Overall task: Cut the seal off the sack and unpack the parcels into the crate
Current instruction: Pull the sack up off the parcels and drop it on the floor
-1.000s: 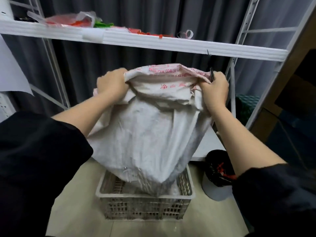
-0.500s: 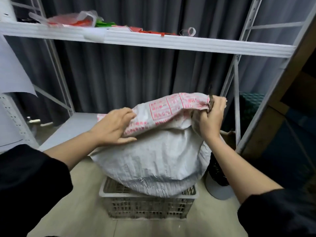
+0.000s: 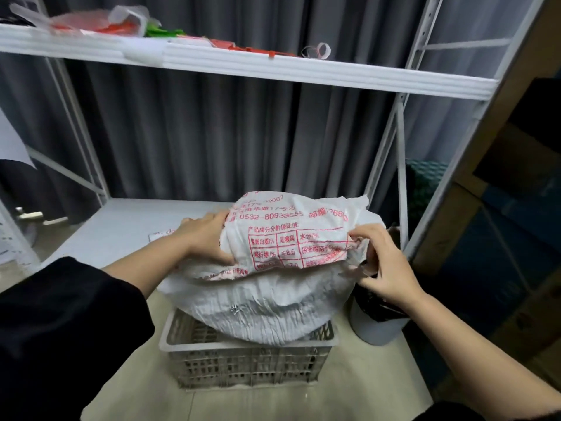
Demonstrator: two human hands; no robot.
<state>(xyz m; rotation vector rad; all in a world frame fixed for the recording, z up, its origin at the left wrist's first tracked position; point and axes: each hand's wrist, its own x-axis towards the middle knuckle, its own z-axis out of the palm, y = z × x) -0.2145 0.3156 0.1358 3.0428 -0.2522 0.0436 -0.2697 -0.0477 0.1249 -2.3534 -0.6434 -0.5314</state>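
While both hands point(image 3: 209, 238) point(image 3: 384, 268) pinch it, crinkled woven sack point(image 3: 273, 302) slumps in latticed crate point(image 3: 249, 364).

This looks like a storeroom or parcel-sorting back room. A white metal shelving rack point(image 3: 397, 165) stands against a grey curtain point(image 3: 212, 132), its top shelf point(image 3: 273, 68) strewn with plastic bags point(image 3: 100, 22). A woven sack point(image 3: 273, 299) rests on a plastic crate point(image 3: 249, 366) on the bare floor point(image 3: 334, 402), with cardboard boxes point(image 3: 501, 183) stacked to the right.

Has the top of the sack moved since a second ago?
Yes. The sack's top has dropped from level with the upper shelf to well below it, while its bottom sits in the crate.
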